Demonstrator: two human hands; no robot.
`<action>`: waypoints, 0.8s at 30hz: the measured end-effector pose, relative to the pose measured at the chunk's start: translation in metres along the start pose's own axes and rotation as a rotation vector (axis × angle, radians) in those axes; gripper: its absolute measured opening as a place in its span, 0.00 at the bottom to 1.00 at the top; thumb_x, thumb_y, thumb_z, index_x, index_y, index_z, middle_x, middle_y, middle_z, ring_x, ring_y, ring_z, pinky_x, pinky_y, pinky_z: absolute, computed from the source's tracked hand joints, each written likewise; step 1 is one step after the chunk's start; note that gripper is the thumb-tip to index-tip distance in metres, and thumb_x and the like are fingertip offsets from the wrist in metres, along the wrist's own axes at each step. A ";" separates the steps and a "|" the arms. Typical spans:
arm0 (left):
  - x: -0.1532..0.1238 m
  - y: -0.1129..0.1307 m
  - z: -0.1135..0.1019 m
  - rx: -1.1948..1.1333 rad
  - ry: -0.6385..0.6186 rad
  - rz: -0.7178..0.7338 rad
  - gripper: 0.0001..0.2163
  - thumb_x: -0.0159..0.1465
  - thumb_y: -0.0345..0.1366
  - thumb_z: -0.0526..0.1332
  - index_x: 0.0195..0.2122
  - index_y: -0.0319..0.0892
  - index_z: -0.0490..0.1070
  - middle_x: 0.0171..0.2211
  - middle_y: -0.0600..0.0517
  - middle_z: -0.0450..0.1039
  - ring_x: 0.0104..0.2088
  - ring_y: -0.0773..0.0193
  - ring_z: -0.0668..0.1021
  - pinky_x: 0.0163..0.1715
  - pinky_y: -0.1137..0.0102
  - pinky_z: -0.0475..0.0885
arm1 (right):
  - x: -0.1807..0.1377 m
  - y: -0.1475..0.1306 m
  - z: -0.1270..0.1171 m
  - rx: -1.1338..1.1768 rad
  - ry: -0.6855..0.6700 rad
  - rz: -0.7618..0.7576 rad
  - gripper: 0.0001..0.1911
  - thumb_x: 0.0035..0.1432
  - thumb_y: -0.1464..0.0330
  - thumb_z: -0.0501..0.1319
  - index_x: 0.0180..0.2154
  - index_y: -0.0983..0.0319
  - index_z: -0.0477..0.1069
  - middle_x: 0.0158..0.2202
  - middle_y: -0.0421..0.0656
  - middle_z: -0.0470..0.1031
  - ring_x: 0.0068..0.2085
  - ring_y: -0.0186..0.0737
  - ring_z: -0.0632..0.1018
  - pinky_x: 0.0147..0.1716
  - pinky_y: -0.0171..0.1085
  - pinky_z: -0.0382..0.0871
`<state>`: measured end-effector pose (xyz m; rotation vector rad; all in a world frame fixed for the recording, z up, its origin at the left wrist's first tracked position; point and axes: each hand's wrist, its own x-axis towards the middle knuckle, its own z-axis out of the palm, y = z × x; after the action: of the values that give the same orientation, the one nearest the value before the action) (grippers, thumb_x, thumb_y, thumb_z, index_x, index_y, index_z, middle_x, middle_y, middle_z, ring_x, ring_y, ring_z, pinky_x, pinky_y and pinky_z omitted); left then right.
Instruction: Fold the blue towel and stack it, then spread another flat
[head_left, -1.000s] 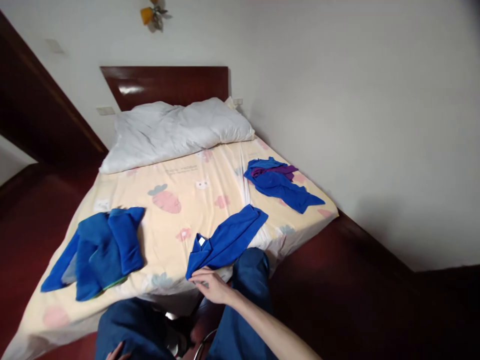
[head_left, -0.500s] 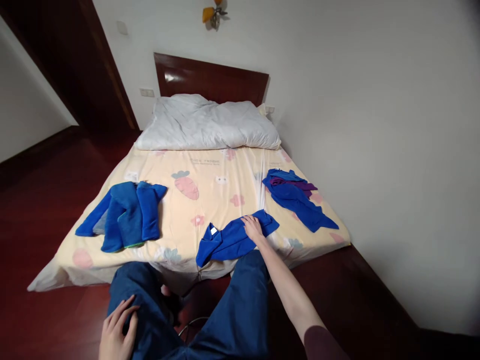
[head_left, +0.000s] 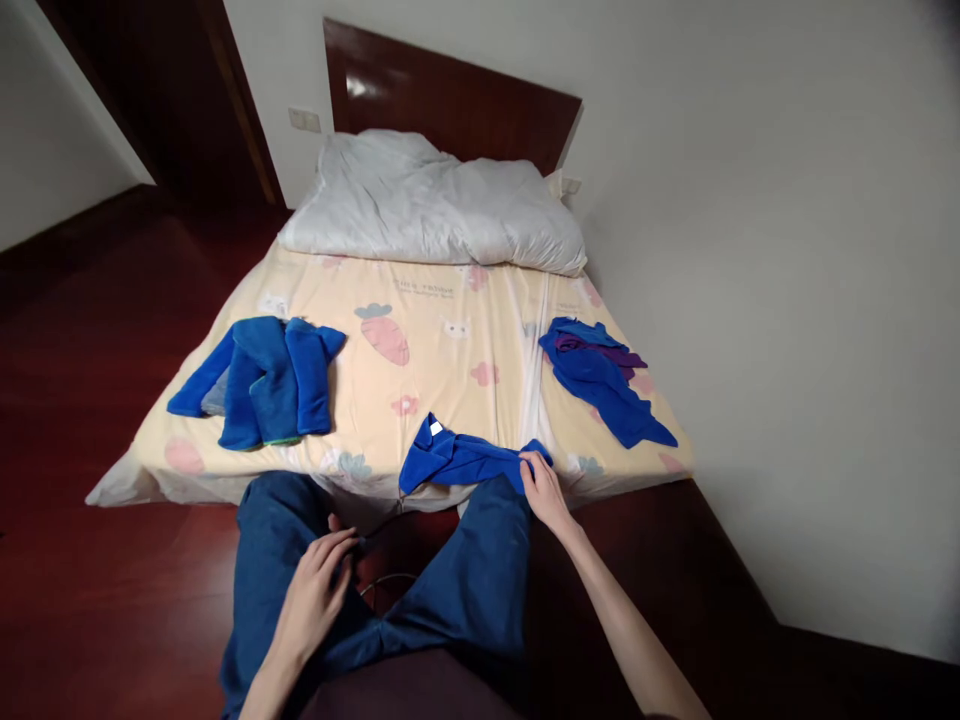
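Note:
A blue garment (head_left: 457, 462) with a small white label lies bunched at the bed's near edge, just above my knees. My right hand (head_left: 543, 490) grips its right end, fingers closed on the cloth. My left hand (head_left: 313, 590) rests on my left thigh in blue trousers, fingers loosely spread and holding nothing.
The bed (head_left: 420, 350) has a yellow sheet with carrot prints and a white duvet (head_left: 435, 205) at the head. A blue pile (head_left: 262, 380) lies at left, another blue and purple pile (head_left: 600, 375) at right. Dark red floor surrounds the bed; a white wall runs along the right.
My right hand has pulled the blue garment's right end toward the bed edge, bunching it. My left hand has slid along my thigh toward the middle. The camera has tilted down.

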<state>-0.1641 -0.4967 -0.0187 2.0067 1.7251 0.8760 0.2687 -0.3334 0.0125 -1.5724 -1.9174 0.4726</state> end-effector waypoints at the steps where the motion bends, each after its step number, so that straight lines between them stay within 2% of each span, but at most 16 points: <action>1: 0.011 0.016 0.008 -0.027 -0.055 0.050 0.15 0.72 0.36 0.55 0.55 0.45 0.77 0.58 0.45 0.77 0.58 0.52 0.78 0.59 0.55 0.76 | -0.021 -0.006 -0.005 0.024 -0.031 0.012 0.16 0.73 0.61 0.49 0.47 0.57 0.74 0.44 0.51 0.79 0.47 0.49 0.81 0.53 0.47 0.76; 4: 0.056 0.055 0.043 -0.035 -0.126 0.185 0.20 0.71 0.31 0.54 0.63 0.44 0.71 0.63 0.43 0.72 0.62 0.52 0.75 0.62 0.54 0.74 | -0.078 -0.021 -0.017 0.077 -0.116 0.068 0.14 0.72 0.60 0.53 0.45 0.56 0.76 0.44 0.49 0.77 0.47 0.48 0.81 0.52 0.45 0.76; 7: 0.104 0.071 0.083 0.168 -0.246 0.321 0.27 0.67 0.24 0.56 0.68 0.40 0.66 0.71 0.40 0.62 0.70 0.49 0.66 0.68 0.53 0.67 | -0.120 -0.024 -0.022 0.103 -0.141 0.142 0.14 0.70 0.59 0.57 0.42 0.58 0.79 0.43 0.49 0.77 0.46 0.47 0.81 0.51 0.44 0.76; 8: 0.118 0.071 0.094 0.253 -0.312 0.365 0.28 0.65 0.22 0.56 0.67 0.39 0.68 0.71 0.40 0.61 0.71 0.48 0.64 0.68 0.52 0.65 | -0.131 -0.023 -0.022 0.113 -0.140 0.169 0.14 0.70 0.59 0.58 0.41 0.58 0.80 0.42 0.49 0.77 0.45 0.47 0.81 0.51 0.44 0.76; 10: 0.140 0.068 0.107 0.389 -0.442 0.445 0.23 0.64 0.21 0.58 0.60 0.40 0.75 0.70 0.41 0.64 0.70 0.48 0.66 0.67 0.53 0.65 | -0.152 -0.019 -0.021 0.137 -0.151 0.222 0.14 0.68 0.58 0.60 0.40 0.58 0.81 0.42 0.48 0.77 0.45 0.46 0.81 0.49 0.44 0.76; 12: 0.154 0.059 0.106 0.461 -0.515 0.509 0.17 0.65 0.22 0.58 0.52 0.39 0.79 0.66 0.41 0.70 0.66 0.49 0.70 0.62 0.56 0.68 | -0.169 -0.013 -0.017 0.153 -0.166 0.278 0.13 0.66 0.58 0.63 0.39 0.58 0.83 0.43 0.47 0.77 0.44 0.46 0.80 0.44 0.42 0.76; 15: 0.153 0.033 0.082 0.491 -0.479 0.552 0.12 0.68 0.24 0.57 0.47 0.37 0.79 0.54 0.39 0.77 0.56 0.49 0.76 0.53 0.58 0.71 | -0.187 -0.007 -0.009 0.176 -0.158 0.374 0.13 0.60 0.55 0.68 0.37 0.58 0.83 0.42 0.46 0.74 0.33 0.38 0.76 0.31 0.37 0.72; 18: 0.123 -0.001 0.036 0.498 -0.357 0.512 0.11 0.69 0.25 0.56 0.47 0.37 0.77 0.44 0.40 0.79 0.48 0.49 0.77 0.45 0.58 0.70 | -0.192 -0.007 -0.006 0.265 -0.167 0.460 0.17 0.55 0.52 0.71 0.35 0.60 0.82 0.44 0.46 0.72 0.28 0.32 0.70 0.26 0.35 0.66; 21: 0.070 -0.026 -0.018 0.470 -0.251 0.506 0.12 0.71 0.27 0.55 0.49 0.39 0.76 0.40 0.43 0.80 0.42 0.51 0.77 0.41 0.60 0.68 | -0.188 -0.012 -0.011 0.419 -0.285 0.508 0.19 0.58 0.50 0.69 0.35 0.60 0.81 0.46 0.47 0.73 0.34 0.36 0.74 0.32 0.36 0.69; 24: 0.012 -0.028 -0.064 0.420 -0.124 0.509 0.12 0.72 0.28 0.55 0.52 0.41 0.75 0.39 0.45 0.80 0.40 0.53 0.77 0.40 0.61 0.69 | -0.184 -0.020 -0.017 0.553 -0.408 0.554 0.18 0.60 0.51 0.69 0.36 0.59 0.75 0.38 0.43 0.74 0.37 0.38 0.75 0.38 0.37 0.71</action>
<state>-0.2262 -0.4879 0.0139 2.7885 1.4356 0.5324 0.2855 -0.5181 -0.0047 -1.6780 -1.3867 1.5129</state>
